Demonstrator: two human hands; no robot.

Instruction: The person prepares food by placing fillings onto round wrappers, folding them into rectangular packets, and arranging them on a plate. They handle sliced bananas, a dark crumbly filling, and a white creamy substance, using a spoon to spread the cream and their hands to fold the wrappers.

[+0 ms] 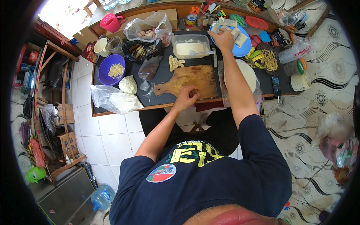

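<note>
My right hand (pixel 222 38) reaches to the blue plate (pixel 244 49) at the far right of the table, its fingers closed on a pale wrapped roll (pixel 227 23). Other white rolls (pixel 240 39) lie on that plate. Loosely curled at the near edge of the wooden cutting board (pixel 197 77), my left hand (pixel 187 96) holds nothing that I can see. Banana pieces (pixel 175 63) sit just beyond the board. Round white wrappers (pixel 245 77) in clear plastic lie under my right forearm. Behind the board, a clear tub (pixel 190 48) contains pale batter and a spoon (pixel 198 53).
Leftward are a purple bowl (pixel 106 67) of chopped pale bits, a bag of white powder (pixel 114 99) and a bag of garlic (pixel 150 30). At right lie bananas (pixel 258 56), a phone (pixel 276 85) on a cable and a white cup (pixel 300 81). A pink mug (pixel 111 23) stands behind.
</note>
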